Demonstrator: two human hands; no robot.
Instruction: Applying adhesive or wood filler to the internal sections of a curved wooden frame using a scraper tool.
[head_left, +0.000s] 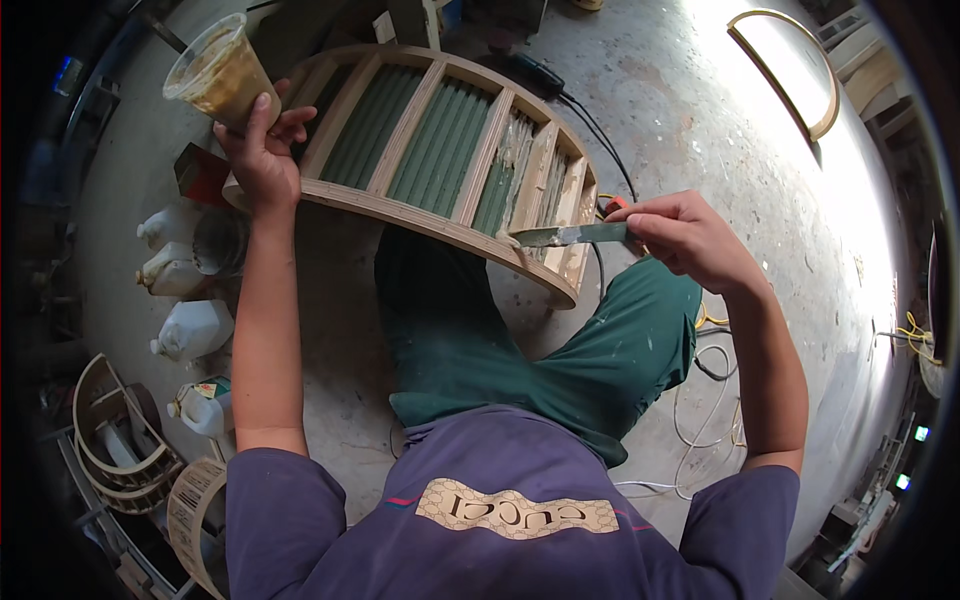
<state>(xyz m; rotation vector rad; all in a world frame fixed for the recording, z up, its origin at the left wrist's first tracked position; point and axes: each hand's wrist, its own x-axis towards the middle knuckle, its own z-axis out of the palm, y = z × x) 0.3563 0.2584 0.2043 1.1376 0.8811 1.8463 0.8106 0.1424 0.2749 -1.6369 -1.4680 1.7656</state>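
My left hand point(262, 150) is closed around a clear plastic cup point(225, 75), tilted and smeared inside with brownish paste. My right hand point(690, 238) grips a flat, paste-coated stick or spatula point(570, 236); its exact kind is unclear. The far end of this tool touches the near rim of a half-round wooden frame point(400, 200), beside a blob of pale paste. Wooden ribs divide the frame into bays with green ridged strips point(440, 145) in them. Pale paste point(515, 150) is smeared along the ribs and strips at the right end. The frame lies across in front of my knees.
Several white plastic jugs point(192, 330) stand on the floor at left, above curved wooden pieces point(120, 470). A black power tool point(535, 75) with a cord lies behind the frame. Another curved wooden frame point(785, 75) is at far right. Cables point(690, 440) trail beside my right leg.
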